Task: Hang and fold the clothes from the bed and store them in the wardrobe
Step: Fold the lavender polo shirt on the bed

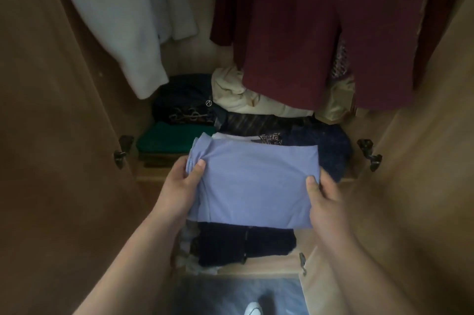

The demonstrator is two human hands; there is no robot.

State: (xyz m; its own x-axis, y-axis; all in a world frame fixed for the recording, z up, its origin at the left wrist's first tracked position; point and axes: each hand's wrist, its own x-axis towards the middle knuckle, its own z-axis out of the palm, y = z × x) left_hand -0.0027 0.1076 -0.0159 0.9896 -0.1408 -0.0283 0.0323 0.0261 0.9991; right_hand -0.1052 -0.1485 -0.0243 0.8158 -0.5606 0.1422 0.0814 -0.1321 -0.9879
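A folded lilac garment [252, 184] is held flat in front of the open wardrobe, just above its shelf. My left hand [179, 186] grips its left edge, thumb on top. My right hand [324, 202] grips its right edge, thumb on top as well. Under and behind the garment lie folded clothes on the wardrobe shelf [151, 173]: a green stack [164, 139] at the left, dark navy items [184, 99] behind it, a cream bundle [238, 94] at the back and a dark blue piece [331, 148] at the right.
A white coat [123, 20] hangs at the upper left and maroon garments [307, 27] hang at the upper right. Brown wardrobe doors [51, 135] stand open on both sides. A lower shelf holds a dark folded pile [243, 245]. The floor and a shoe [252, 308] show below.
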